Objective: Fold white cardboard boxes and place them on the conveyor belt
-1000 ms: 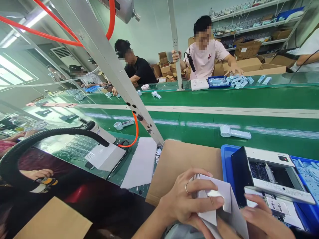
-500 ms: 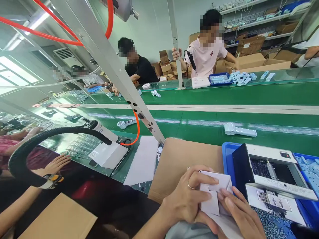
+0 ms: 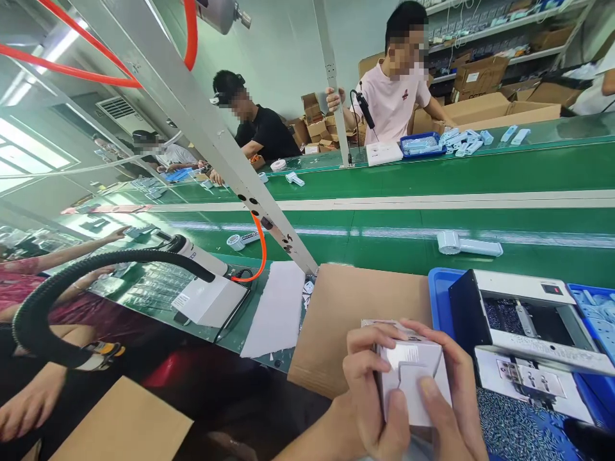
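A small white cardboard box [image 3: 412, 368] is between my two hands, its flapped end facing me. My left hand [image 3: 372, 384] is closed around the box's left side, fingers over the upper edge and thumb on the front. My right hand [image 3: 454, 384] wraps the right side, with the thumb pressing on the end flap. The flaps lie folded over each other. Beneath and beyond the box, a brown cardboard sheet [image 3: 355, 307] lies on the bench edge.
To the right, a screw feeder [image 3: 523, 320] stands in a blue tray [image 3: 438, 288] near loose screws [image 3: 519, 429]. A light-blue handled part [image 3: 468, 245] lies on the green belt [image 3: 384, 224]. A slanted metal post [image 3: 206, 128] and black hose [image 3: 110, 256] stand left. Co-workers sit opposite and left.
My hands have turned the box and folded its end flaps down; my right thumb is now on the flap. At left, a neighbour's hand has drawn back from the bench.
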The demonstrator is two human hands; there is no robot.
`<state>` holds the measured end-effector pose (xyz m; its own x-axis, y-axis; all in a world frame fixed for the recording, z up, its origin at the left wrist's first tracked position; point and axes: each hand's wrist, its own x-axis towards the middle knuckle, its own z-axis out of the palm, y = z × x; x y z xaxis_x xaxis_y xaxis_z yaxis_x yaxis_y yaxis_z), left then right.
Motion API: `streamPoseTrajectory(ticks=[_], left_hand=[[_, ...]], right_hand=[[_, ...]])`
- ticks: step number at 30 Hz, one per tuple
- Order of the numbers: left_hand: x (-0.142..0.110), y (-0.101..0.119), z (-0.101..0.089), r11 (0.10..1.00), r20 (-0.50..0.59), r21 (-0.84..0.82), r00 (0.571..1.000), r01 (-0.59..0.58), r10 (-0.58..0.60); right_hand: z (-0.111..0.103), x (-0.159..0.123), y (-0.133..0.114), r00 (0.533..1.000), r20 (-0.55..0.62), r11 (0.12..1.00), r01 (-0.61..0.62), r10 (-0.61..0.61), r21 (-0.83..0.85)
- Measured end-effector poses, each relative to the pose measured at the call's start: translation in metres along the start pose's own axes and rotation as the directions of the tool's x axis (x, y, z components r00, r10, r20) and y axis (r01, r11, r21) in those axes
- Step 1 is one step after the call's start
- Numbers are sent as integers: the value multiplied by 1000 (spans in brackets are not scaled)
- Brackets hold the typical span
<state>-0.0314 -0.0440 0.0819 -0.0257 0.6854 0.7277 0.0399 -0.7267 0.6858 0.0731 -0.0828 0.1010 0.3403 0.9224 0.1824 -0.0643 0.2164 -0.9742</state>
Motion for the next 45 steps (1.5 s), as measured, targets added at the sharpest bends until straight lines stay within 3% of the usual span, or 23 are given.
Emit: streamPoseTrajectory(ticks=[2, 4, 5, 9, 12, 16, 22, 28, 31, 35, 38, 40, 43, 45], left_hand=[[3, 10, 0, 994, 144, 23, 984, 104, -106], [7, 18, -3, 988, 285, 63, 946, 140, -152], [8, 20, -5, 988, 305, 59, 940, 143, -155], [2, 24, -8, 976, 214, -55, 957, 212, -196], [-9, 23, -6, 964, 163, -101, 960, 245, -227], [-16, 19, -5, 956, 151, -117, 956, 270, -251], [-17, 22, -1, 949, 80, -142, 959, 282, -273], [-21, 26, 6, 928, 0, -206, 948, 311, -317], [-21, 26, 7, 921, -5, -232, 947, 312, -322], [-16, 23, 5, 938, 38, -229, 965, 260, -259], [-8, 21, -2, 946, 77, -209, 968, 249, -238], [0, 22, -9, 961, 162, -156, 965, 230, -205], [11, 24, -19, 980, 314, -38, 933, 196, -174], [16, 27, -22, 975, 324, 3, 922, 222, -211]], right_hand=[[9, -6, -9, 989, -71, 990, -124, 128, 67], [11, -8, -10, 987, -130, 994, -84, 93, 75], [10, -8, -8, 991, -132, 998, -24, 32, 59], [1, -2, 8, 970, -34, 970, 241, -241, 5], [-4, 0, 14, 952, 5, 952, 305, -305, -25], [1, -4, 4, 960, -9, 958, 277, -279, -78], [16, -13, -12, 994, -84, 997, 70, -73, -33], [-1, -10, 8, 988, 13, 988, 155, -155, 11], [1, -12, 7, 994, -11, 994, 107, -107, 30], [10, -16, 0, 994, -107, 997, 14, -7, 71], [7, -17, 3, 998, -62, 995, 34, -29, 95], [2, -16, 9, 999, -36, 994, 34, -30, 107], [-3, -15, 14, 997, -39, 993, 72, -68, 94], [-3, -15, 15, 991, -44, 990, 131, -129, 53]])
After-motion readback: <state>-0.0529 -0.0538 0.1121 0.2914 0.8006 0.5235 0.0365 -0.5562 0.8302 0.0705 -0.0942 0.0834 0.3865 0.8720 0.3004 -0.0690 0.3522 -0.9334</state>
